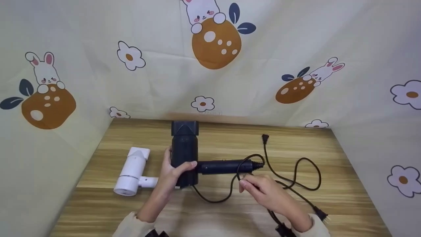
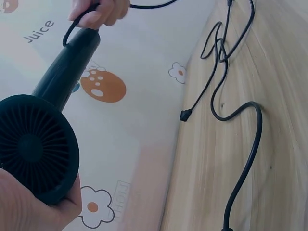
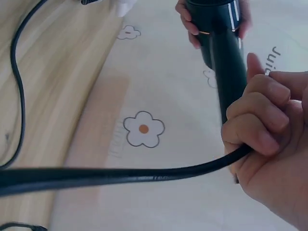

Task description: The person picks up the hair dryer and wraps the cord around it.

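A black hair dryer [image 1: 185, 151] with a flat nozzle is held up over the table, its handle [image 1: 220, 167] pointing right. My left hand [image 1: 174, 171] grips its barrel, thumb across the near side. In the left wrist view, the round ribbed air intake [image 2: 36, 149] faces the camera. My right hand [image 1: 263, 191] holds the black power cord [image 3: 192, 171] in curled fingers, just below the handle's end. From the handle's tip the cord loops back across the handle. A white hair dryer [image 1: 130, 172] lies on the table beside my left wrist, its handle end hidden behind it.
Black cord [image 1: 319, 171] lies in loose curves on the right of the wooden table [image 1: 230, 138]. One plug [image 1: 265, 138] sits near the back, another plug [image 1: 320, 214] by the right sleeve. Patterned cloth [image 1: 158, 79] closes off the back and sides.
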A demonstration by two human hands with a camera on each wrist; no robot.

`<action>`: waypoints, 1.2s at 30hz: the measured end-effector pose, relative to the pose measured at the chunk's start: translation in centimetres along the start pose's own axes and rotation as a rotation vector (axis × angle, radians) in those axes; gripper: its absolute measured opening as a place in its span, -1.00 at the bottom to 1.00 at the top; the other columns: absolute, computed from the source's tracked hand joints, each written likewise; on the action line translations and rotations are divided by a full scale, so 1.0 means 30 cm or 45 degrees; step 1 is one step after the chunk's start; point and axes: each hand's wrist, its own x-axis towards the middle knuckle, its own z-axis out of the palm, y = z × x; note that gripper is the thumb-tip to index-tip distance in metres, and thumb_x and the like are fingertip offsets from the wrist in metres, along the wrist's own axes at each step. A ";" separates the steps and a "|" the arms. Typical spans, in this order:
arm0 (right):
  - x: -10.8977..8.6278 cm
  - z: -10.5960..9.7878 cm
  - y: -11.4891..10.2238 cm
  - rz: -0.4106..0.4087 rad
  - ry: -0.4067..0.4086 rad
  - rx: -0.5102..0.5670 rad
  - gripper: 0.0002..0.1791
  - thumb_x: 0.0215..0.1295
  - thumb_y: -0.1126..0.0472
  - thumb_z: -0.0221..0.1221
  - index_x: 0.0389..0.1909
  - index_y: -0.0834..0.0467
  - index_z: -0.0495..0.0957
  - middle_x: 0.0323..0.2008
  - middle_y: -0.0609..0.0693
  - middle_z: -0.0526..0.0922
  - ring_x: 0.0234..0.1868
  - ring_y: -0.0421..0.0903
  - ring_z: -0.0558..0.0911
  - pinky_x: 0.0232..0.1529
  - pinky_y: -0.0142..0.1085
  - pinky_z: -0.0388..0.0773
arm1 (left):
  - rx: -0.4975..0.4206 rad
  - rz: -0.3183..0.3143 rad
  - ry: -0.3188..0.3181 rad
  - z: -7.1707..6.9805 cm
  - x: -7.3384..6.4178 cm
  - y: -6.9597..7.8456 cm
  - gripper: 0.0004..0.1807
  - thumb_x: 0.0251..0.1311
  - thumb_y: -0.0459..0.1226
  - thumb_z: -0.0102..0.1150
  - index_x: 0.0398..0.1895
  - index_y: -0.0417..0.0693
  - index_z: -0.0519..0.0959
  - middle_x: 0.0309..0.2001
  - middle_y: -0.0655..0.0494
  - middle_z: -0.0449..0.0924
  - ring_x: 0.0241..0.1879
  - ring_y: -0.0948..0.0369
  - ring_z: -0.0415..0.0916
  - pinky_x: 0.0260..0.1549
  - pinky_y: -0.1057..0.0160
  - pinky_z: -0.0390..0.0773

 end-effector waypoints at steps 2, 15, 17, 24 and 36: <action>-0.005 -0.001 0.020 0.019 -0.043 0.114 -0.74 0.40 0.19 -0.04 -0.46 0.02 0.55 -0.63 -0.15 0.48 -0.62 -0.46 0.25 -0.60 -0.52 0.34 | -0.035 -0.021 -0.011 -0.002 -0.004 0.005 -0.21 -0.08 -0.32 0.28 0.26 -0.03 0.12 -0.01 -0.13 0.40 -0.14 0.11 0.47 -0.15 0.19 0.52; -0.002 -0.042 0.162 0.085 -0.163 0.396 -0.86 0.21 0.26 0.18 -0.24 0.22 0.57 -0.33 0.06 0.64 -0.30 -0.32 0.55 -0.20 -0.40 0.47 | -0.061 -0.065 -0.194 -0.020 -0.012 0.014 -0.30 -0.09 -0.33 0.21 0.19 -0.05 0.18 -0.05 -0.13 0.40 -0.22 0.09 0.51 -0.25 0.11 0.57; 0.007 -0.056 0.166 0.077 -0.152 0.317 -0.91 0.18 0.26 0.20 -0.34 0.20 0.54 -0.44 -0.02 0.60 -0.39 -0.33 0.51 -0.28 -0.42 0.46 | -0.051 -0.082 -0.239 -0.022 -0.009 0.012 -0.27 -0.09 -0.32 0.21 0.23 -0.04 0.16 -0.03 -0.14 0.38 -0.22 0.08 0.52 -0.24 0.10 0.57; 0.043 -0.099 0.128 0.111 -0.251 0.183 -0.81 0.15 0.17 0.23 -0.46 0.20 0.45 -0.54 -0.15 0.43 -0.53 -0.38 0.34 -0.51 -0.51 0.34 | 0.077 -0.136 -0.349 -0.028 0.002 0.003 -0.20 -0.12 -0.29 0.22 0.28 -0.06 0.13 -0.02 -0.17 0.39 -0.20 0.09 0.51 -0.20 0.15 0.55; 0.105 -0.151 0.017 0.090 -0.255 -0.226 -0.65 0.04 -0.11 0.28 -0.55 0.10 0.51 -0.62 -0.18 0.53 -0.63 -0.42 0.33 -0.61 -0.51 0.37 | 0.201 -0.164 -0.388 -0.023 0.005 -0.003 -0.16 -0.13 -0.25 0.23 0.30 -0.09 0.10 -0.01 -0.19 0.39 -0.22 0.10 0.52 -0.23 0.16 0.57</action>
